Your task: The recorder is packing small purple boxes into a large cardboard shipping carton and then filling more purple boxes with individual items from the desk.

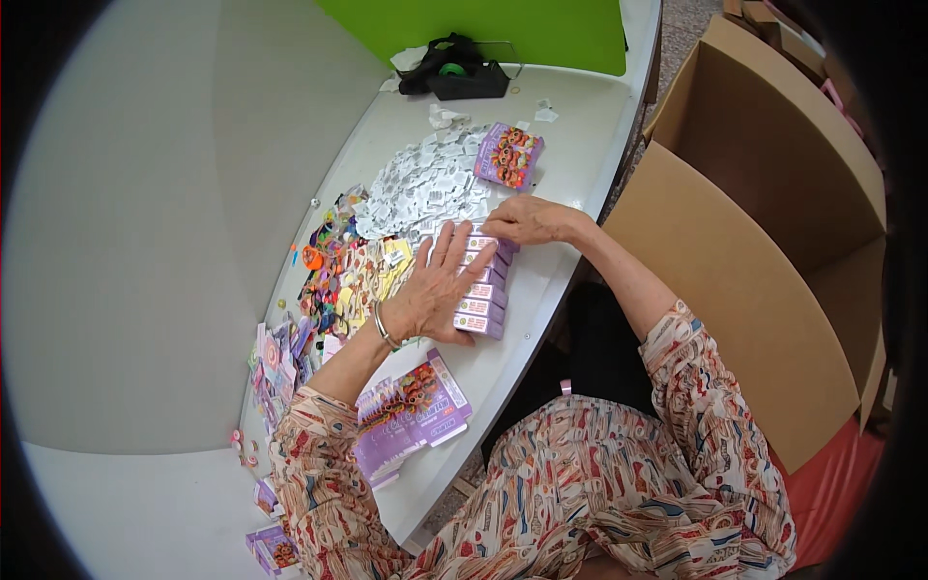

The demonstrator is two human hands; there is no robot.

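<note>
A row of small purple-and-white boxes (480,304) lies side by side on the white table in front of me. My left hand (425,298), with a bracelet at its wrist, rests against the row's left side and top, fingers spread. At the far end of the row, my right hand (534,220) is closed, its fingertips at the last boxes. Whatever those fingers pinch is hidden. Beyond it, a single purple box (508,155) with an orange-red picture lies apart. Nearer me, a stack of flat purple cartons (411,411) lies overlapped beside my left forearm.
Many small white paper slips (425,184) are heaped beyond my hands. Colourful small pieces (329,266) are piled at the left. A black tape dispenser (472,81) stands by the green panel (503,29). A large open cardboard box (735,280) is at the right, beside the table edge.
</note>
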